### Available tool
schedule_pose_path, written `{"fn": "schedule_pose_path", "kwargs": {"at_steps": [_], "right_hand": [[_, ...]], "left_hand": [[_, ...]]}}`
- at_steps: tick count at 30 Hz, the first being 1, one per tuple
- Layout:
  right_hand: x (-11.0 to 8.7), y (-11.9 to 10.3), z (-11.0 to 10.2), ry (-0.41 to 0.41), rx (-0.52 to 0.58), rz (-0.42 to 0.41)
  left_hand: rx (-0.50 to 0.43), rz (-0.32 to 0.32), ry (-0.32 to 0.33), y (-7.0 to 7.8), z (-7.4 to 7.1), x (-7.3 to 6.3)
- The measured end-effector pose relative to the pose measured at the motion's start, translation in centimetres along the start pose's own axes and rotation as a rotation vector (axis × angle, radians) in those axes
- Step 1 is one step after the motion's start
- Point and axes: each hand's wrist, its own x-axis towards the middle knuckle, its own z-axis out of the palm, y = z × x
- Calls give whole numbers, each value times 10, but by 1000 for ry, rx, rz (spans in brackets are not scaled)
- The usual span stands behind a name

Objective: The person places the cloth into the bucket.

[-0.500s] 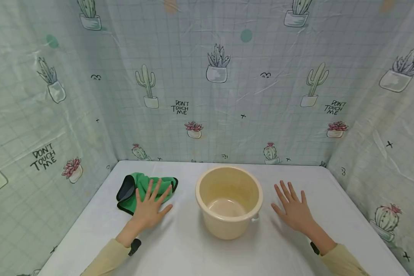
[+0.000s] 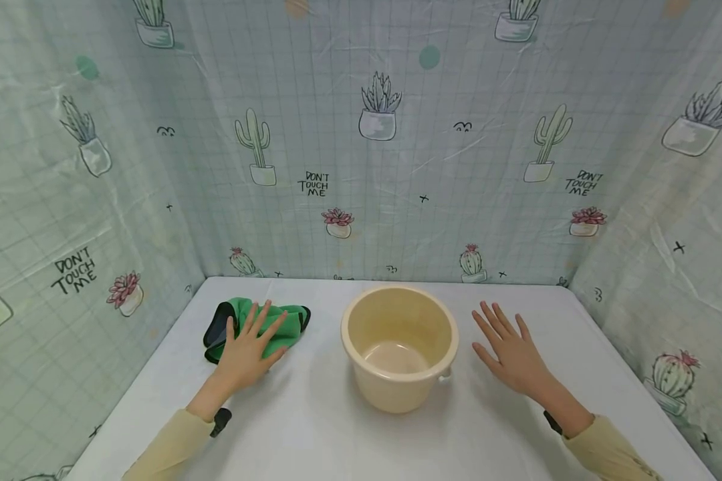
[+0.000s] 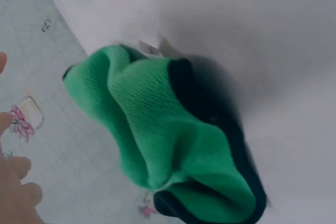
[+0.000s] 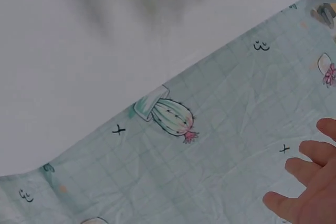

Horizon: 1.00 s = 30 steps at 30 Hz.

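A crumpled green cloth (image 2: 291, 323) with black edging lies at the back left of the white table; the left wrist view shows the cloth (image 3: 157, 124) up close. My left hand (image 2: 245, 354) is spread palm down in front of the cloth, its fingers overlapping it in the head view and holding nothing. In the middle stands an upright cream bucket (image 2: 397, 387), and no contents show inside. To the right of the bucket, apart from it, my right hand (image 2: 514, 361) is held with straight fingers and nothing in it.
The white table (image 2: 313, 441) ends at a back edge against a patterned curtain (image 2: 421, 153), which also closes off both sides. A small white knob (image 2: 445, 375) sticks out at the bucket's right side.
My left hand has shifted a little left and toward me, with its fingers still spread. The right hand has moved slightly up and left. Cloth and bucket stay in place.
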Motion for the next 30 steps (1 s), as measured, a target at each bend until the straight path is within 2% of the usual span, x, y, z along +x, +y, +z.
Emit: {"fn": "schedule_pose_path", "kwargs": {"at_steps": [4, 13, 23, 30], "right_hand": [[7, -9, -8, 30, 46, -34], [23, -33, -21, 27, 151, -69], [36, -53, -26, 4, 212, -115], [42, -56, -21, -38, 238, -136]], "left_hand": [[21, -3, 0, -11, 2, 1], [43, 0, 35, -37, 8, 8], [113, -30, -74, -64, 19, 16], [167, -47, -93, -75, 37, 15]]}}
